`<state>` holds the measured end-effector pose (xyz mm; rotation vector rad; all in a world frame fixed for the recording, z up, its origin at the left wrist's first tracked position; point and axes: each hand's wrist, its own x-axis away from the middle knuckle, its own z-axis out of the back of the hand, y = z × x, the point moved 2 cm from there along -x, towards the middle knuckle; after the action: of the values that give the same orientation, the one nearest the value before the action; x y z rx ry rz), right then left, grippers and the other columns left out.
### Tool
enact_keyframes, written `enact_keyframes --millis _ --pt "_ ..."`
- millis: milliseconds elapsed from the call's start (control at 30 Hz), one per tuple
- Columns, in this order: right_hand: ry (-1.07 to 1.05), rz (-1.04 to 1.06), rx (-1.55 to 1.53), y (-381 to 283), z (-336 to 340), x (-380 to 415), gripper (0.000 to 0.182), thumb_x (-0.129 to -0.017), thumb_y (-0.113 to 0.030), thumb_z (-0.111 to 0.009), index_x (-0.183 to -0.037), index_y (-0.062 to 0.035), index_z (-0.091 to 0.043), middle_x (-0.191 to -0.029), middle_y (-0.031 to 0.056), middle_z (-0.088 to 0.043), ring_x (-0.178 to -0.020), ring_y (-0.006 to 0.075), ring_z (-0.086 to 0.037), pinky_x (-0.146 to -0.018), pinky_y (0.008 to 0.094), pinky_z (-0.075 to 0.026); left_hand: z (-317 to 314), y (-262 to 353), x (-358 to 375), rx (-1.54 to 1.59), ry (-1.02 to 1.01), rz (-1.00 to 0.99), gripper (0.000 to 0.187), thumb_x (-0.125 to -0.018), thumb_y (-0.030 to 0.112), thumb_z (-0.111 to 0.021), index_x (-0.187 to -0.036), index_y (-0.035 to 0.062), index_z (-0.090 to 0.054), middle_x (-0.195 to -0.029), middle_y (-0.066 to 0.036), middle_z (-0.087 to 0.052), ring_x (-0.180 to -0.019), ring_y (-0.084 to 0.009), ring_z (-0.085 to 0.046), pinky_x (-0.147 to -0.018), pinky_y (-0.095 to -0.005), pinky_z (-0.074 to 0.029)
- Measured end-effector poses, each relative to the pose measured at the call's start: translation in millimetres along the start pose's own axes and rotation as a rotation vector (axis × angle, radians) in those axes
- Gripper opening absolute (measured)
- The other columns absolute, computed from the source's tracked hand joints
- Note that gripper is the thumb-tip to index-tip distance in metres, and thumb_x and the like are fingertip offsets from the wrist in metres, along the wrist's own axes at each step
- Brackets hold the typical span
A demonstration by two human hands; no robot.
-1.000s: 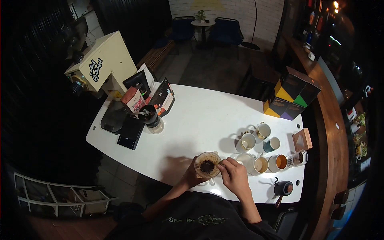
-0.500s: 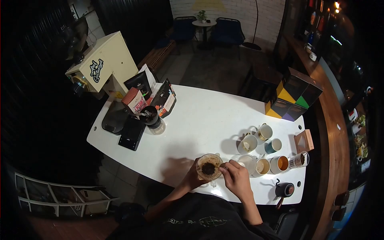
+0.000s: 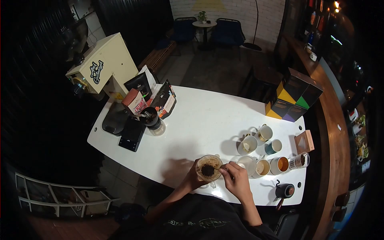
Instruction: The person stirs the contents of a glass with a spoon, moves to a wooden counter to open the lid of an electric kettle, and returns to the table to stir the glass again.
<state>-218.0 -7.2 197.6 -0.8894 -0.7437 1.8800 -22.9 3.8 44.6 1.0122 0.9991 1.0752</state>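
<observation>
My left hand (image 3: 194,178) is closed round the side of a clear coffee dripper (image 3: 212,184) above the table's near edge. A brown-stained paper filter (image 3: 208,159) lines it, with dark coffee grounds (image 3: 207,170) at the bottom. The fingers of my right hand (image 3: 237,178) are pinched together at the dripper's right rim. Between them is a thin, stick-like utensil (image 3: 218,168) that reaches over the filter; its tip is too small to make out. Just beyond my right hand stands a clear glass vessel (image 3: 247,163), partly hidden by it.
Several cups, among them an orange-lined one (image 3: 283,163), stand on the white table (image 3: 196,116). A black kettle (image 3: 285,191) sits at the near right, black boxes (image 3: 294,94) at the back right. On the left are a hand grinder (image 3: 151,117), a black scale (image 3: 132,135) and a cream grinder machine (image 3: 105,62).
The view has shifted very slightly. Both hands keep nearly the same place at the dripper, and the grounds look a little differently spread in the filter.
</observation>
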Motion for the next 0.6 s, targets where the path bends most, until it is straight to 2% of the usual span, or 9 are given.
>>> enact_keyframes --millis 100,267,367,467,533,600 --pt "0.006 0.001 0.024 0 2 0 0.008 -0.094 -0.006 -0.07 -0.092 0.0008 -0.071 -0.075 0.0131 -0.061 -0.057 0.0277 -0.058 -0.055 0.0371 -0.045 0 0 -2 -0.042 -0.005 0.036 0.089 -0.075 0.029 -0.095 -0.142 -0.0002 -0.043 -0.135 -0.016 -0.061 -0.124 -0.0249 -0.062 -0.105 -0.0392 -0.052" --pt "-0.005 -0.014 -0.039 -3 2 0 0.008 -0.094 -0.006 -0.07 -0.091 0.001 -0.071 -0.075 0.0133 -0.06 -0.057 0.0274 -0.058 -0.054 0.0371 -0.045 -1 -13 0 -0.19 -0.019 -0.064 0.088 -0.076 0.031 -0.094 -0.143 0.0006 -0.045 -0.137 -0.015 -0.059 -0.127 -0.0271 -0.06 -0.106 -0.0406 -0.051" --pt "0.033 0.01 0.035 1 -1 0 0.007 -0.094 -0.006 -0.07 -0.092 0.0009 -0.071 -0.075 0.0133 -0.06 -0.056 0.0272 -0.058 -0.054 0.0371 -0.045 -1 -10 -2 -0.082 -0.027 -0.01 0.085 -0.076 0.033 -0.093 -0.142 0.0021 -0.049 -0.137 -0.015 -0.058 -0.128 -0.0286 -0.06 -0.107 -0.0417 -0.05" --pt "0.002 0.038 -0.055 1 -2 1 0.006 -0.094 -0.005 -0.07 -0.092 0.0008 -0.071 -0.075 0.0134 -0.06 -0.055 0.0271 -0.057 -0.054 0.0368 -0.045 0 -7 0 -0.059 0.007 -0.042 0.083 -0.076 0.034 -0.093 -0.14 0.0033 -0.051 -0.137 -0.015 -0.058 -0.127 -0.0292 -0.06 -0.107 -0.0422 -0.05" --pt "0.07 0.018 0.013 -3 -1 -1 0.006 -0.094 -0.005 -0.07 -0.092 0.0008 -0.071 -0.074 0.0133 -0.06 -0.054 0.0268 -0.057 -0.053 0.0365 -0.044 -1 -9 -3 -0.103 -0.009 -0.035 0.083 -0.076 0.034 -0.093 -0.14 0.0033 -0.051 -0.137 -0.015 -0.058 -0.127 -0.0296 -0.06 -0.107 -0.0424 -0.05" --pt "0.034 0.023 0.022 -2 1 -1 0.006 -0.093 -0.004 -0.07 -0.092 0.0008 -0.071 -0.074 0.0133 -0.06 -0.054 0.0265 -0.057 -0.053 0.0365 -0.044 -1 -8 -3 -0.148 -0.021 -0.028 0.083 -0.076 0.034 -0.093 -0.141 0.0033 -0.051 -0.137 -0.015 -0.058 -0.127 -0.03 -0.06 -0.108 -0.0426 -0.049"
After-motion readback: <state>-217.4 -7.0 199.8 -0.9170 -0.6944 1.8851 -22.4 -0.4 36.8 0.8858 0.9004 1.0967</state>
